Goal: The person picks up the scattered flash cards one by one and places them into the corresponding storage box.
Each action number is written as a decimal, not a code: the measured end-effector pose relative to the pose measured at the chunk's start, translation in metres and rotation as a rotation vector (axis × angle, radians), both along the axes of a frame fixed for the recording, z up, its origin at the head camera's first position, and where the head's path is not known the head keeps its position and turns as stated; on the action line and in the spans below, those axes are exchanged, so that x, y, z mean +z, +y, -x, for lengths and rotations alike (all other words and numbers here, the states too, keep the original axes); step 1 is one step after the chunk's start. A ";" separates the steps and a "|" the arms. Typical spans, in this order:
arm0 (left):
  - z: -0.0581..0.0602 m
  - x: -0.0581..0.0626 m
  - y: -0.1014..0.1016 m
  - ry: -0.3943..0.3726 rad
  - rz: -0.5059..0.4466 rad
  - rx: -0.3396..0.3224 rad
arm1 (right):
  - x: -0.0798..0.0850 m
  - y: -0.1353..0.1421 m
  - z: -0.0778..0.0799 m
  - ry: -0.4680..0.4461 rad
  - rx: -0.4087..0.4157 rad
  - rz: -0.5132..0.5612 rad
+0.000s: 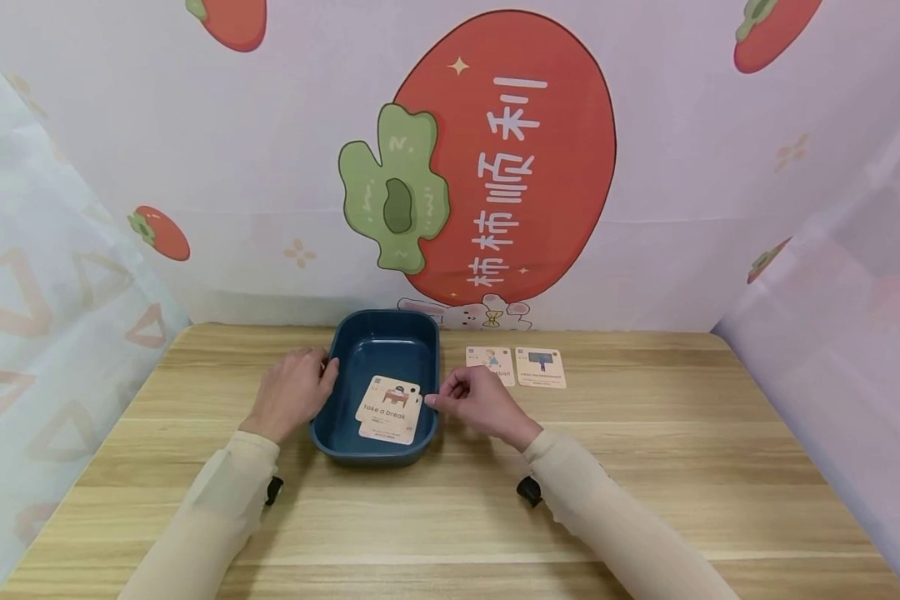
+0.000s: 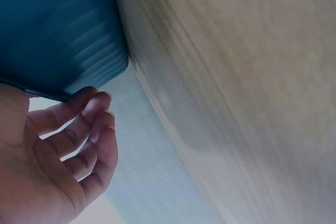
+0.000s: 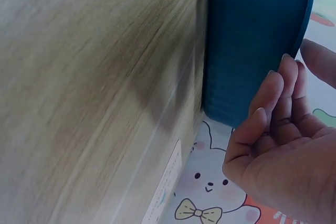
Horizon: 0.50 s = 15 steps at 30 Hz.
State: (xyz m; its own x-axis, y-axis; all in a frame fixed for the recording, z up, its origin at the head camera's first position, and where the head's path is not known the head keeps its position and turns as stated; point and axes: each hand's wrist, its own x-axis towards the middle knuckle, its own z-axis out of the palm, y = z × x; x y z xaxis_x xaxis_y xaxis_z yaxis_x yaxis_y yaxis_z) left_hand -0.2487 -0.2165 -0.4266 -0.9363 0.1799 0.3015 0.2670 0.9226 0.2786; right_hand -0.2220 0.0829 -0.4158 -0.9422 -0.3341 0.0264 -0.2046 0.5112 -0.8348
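A dark blue plastic bin [image 1: 375, 457] stands on the table, held at both long sides. On its left side my left hand [image 1: 292, 392] grips the rim, thumb over the edge and curled fingers [image 2: 97, 106] at the outer wall. My right hand [image 1: 483, 404] pinches the opposite rim, with its thumb [image 3: 317, 61] on top and fingertips against the outside. Inside the bin lies a "take a break" picture card [image 1: 388, 402], overlapping another card [image 1: 390, 432] mostly hidden under it.
Two more picture cards lie side by side to the right of the bin: one with a running figure [image 1: 489, 360], partly behind my right hand, and one with a blackboard [image 1: 541, 368]. A printed cloth [image 1: 270, 167] hangs along the back edge of the wooden table [image 1: 390, 533].
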 end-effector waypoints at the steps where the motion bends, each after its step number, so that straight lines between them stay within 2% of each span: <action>1: 0.000 0.000 0.000 0.000 0.000 0.000 | 0.001 0.001 0.000 0.004 0.002 0.000; 15: -0.001 0.000 -0.001 -0.004 -0.004 -0.004 | 0.003 0.019 -0.003 0.020 -0.008 -0.004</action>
State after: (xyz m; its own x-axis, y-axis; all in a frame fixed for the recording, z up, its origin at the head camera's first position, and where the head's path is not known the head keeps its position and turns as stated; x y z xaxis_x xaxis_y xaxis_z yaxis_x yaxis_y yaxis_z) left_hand -0.2480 -0.2170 -0.4267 -0.9369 0.1824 0.2983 0.2693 0.9205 0.2830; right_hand -0.2195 0.1024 -0.4124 -0.9440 -0.3271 0.0434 -0.2171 0.5165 -0.8283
